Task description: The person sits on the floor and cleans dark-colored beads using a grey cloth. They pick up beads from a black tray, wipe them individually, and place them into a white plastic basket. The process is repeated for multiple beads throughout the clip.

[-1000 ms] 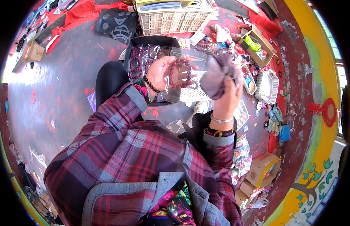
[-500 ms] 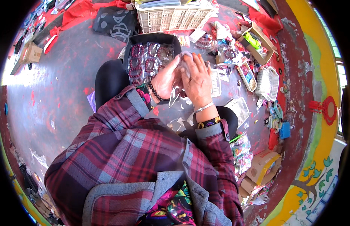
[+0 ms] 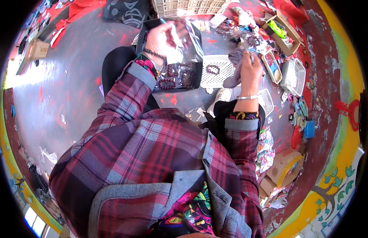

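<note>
My left hand (image 3: pixel 161 41) is closed on a clear plastic bag (image 3: pixel 188 39), raised over a black tray (image 3: pixel 197 75). Motion smears its fingertips. In the tray lie several bagged bracelets of dark red beads (image 3: pixel 168 83). Off to the right, my right hand (image 3: pixel 251 70) grips a greyish-purple cloth (image 3: pixel 233 80), which hangs down beside the fingers. Between the hands a white perforated basket (image 3: pixel 207 81) holds a single dark beaded bracelet (image 3: pixel 213 69).
A cream plastic crate (image 3: pixel 188 8) stands beyond the tray. To the right are a cardboard box (image 3: pixel 285 33) with bright green contents, a small basket of coloured beads (image 3: pixel 272 67), another white basket (image 3: pixel 293 77) and scattered bagged goods. My knees flank the tray's near side.
My hands have parted from around the cloth. The left has moved forward over the tray and grips a clear bag; the right has swung right with the cloth. The bracelet in the basket now shows.
</note>
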`<state>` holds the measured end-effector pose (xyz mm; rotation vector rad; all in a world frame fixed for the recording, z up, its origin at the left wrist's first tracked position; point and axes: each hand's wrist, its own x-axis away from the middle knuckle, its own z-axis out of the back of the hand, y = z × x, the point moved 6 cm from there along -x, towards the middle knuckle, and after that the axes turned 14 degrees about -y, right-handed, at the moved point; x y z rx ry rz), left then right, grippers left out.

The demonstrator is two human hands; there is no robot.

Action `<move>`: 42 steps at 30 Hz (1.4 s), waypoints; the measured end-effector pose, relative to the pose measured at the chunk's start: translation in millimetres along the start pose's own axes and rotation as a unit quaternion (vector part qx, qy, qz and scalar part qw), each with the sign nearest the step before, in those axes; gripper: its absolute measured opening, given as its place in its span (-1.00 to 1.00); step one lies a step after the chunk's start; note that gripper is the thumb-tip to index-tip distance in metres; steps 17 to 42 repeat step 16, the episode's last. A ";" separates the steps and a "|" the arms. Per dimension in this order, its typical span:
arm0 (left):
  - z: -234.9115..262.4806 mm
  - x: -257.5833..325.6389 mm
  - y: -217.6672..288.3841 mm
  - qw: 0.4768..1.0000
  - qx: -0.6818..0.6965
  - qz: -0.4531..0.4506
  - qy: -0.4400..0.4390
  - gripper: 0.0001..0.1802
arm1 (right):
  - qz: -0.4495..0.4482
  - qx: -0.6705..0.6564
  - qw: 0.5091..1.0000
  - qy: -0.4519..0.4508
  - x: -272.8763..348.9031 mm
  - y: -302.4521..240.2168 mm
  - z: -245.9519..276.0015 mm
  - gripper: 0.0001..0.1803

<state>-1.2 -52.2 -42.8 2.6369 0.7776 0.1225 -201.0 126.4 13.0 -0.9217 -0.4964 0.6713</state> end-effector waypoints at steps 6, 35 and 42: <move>143.2 31.0 56.4 0.925 -0.239 -0.130 0.266 -0.82 | 0.032 -0.219 0.974 -0.042 8.5 0.1 9.5 -0.73; 398.8 58.1 20.6 0.734 -0.562 -0.046 0.379 -0.80 | 0.059 -0.141 0.987 -0.055 3.3 -3.9 8.4 -0.71; 398.8 58.1 20.6 0.734 -0.562 -0.046 0.379 -0.80 | 0.059 -0.141 0.987 -0.055 3.3 -3.9 8.4 -0.71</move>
